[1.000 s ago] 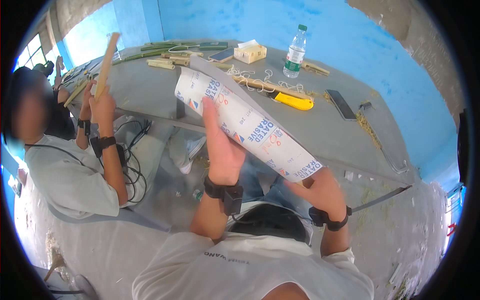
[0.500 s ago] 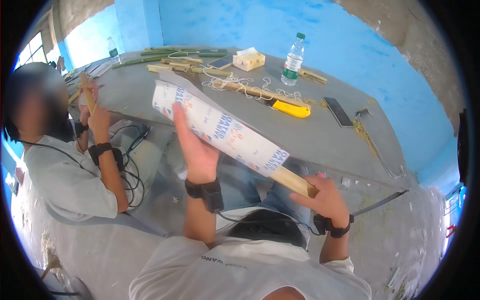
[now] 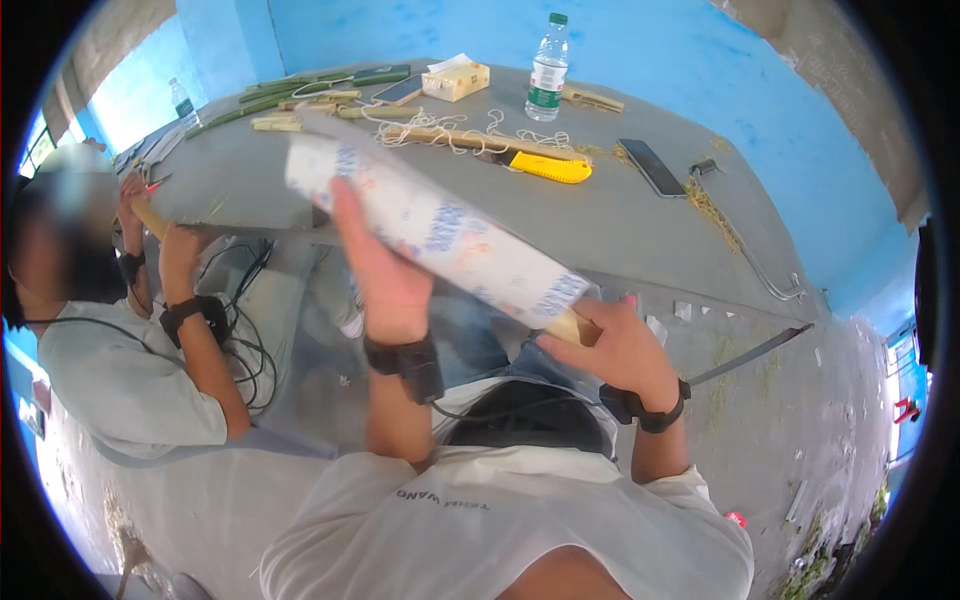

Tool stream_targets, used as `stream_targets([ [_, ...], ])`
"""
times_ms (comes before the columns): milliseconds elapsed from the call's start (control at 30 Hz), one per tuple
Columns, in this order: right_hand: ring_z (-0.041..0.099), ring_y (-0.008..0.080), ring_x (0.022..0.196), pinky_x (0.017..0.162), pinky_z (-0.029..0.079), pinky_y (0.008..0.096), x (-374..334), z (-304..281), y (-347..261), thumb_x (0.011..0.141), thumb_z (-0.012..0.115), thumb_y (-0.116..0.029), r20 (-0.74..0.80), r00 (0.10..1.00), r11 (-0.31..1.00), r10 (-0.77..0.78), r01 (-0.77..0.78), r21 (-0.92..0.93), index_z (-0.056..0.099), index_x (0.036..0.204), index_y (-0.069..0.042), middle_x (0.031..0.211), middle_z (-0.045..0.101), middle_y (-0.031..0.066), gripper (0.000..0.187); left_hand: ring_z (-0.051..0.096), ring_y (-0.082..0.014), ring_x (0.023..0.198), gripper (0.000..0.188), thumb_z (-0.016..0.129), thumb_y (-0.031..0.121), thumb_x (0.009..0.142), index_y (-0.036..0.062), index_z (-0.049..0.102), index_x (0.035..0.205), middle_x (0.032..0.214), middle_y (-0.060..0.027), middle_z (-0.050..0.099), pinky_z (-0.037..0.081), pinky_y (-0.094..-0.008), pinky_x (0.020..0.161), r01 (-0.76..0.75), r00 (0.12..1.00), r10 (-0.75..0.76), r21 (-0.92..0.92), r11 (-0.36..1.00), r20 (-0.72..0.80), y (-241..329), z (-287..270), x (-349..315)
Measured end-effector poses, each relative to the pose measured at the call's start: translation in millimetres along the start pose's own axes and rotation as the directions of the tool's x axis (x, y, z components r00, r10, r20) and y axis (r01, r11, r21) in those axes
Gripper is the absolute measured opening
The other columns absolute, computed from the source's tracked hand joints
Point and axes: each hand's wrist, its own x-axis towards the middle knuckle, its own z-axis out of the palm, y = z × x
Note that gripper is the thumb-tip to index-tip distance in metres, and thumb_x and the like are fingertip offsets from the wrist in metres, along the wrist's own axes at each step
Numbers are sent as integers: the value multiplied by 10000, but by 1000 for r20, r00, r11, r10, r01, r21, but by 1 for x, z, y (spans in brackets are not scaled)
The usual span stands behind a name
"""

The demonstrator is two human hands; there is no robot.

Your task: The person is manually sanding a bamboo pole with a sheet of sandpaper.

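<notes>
A long white sheet (image 3: 440, 228) with blue and orange print is folded around a bamboo strip (image 3: 572, 327), slanting from upper left to lower right in front of me. My left hand (image 3: 388, 285) grips the sheet near its upper half, one finger laid along the printed side; the other fingers are partly hidden. At the lower end, my right hand (image 3: 625, 345) is closed around the bare end of the bamboo. The sheet covers most of the strip and is blurred by motion.
On the grey table (image 3: 620, 235) lie a yellow utility knife (image 3: 550, 167), tangled white string (image 3: 430, 132), bamboo pieces (image 3: 275, 122), a phone (image 3: 652, 166), a tissue box (image 3: 456, 80) and a water bottle (image 3: 547, 75). A co-worker (image 3: 130, 370) sits at left, holding a bamboo piece.
My right hand has moved left and up along the bamboo toward the sheet, so less bamboo shows. The view has shifted slightly downward. The co-worker's hands have lowered.
</notes>
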Motion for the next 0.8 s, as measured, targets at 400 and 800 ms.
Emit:
stream_targets([
  [400,593,297,644,625,456,383,-5,-12,-7,819,825,-495,164,966,980,199,-191,-61,724,954,-33,735,642,172,491,633,-237,1183,587,592,527,1030,151,509,1472,1340,-39,634,525,-444,1007,-234,961,195,200,952,196,6,-55,30],
  [800,631,394,696,639,482,416,-3,1,-2,819,816,-427,68,992,971,106,-89,-220,709,958,-33,767,654,199,431,629,-230,1194,554,584,540,1029,192,527,1458,1359,-23,621,528,-462,1012,-244,970,241,264,933,42,10,-23,4],
])
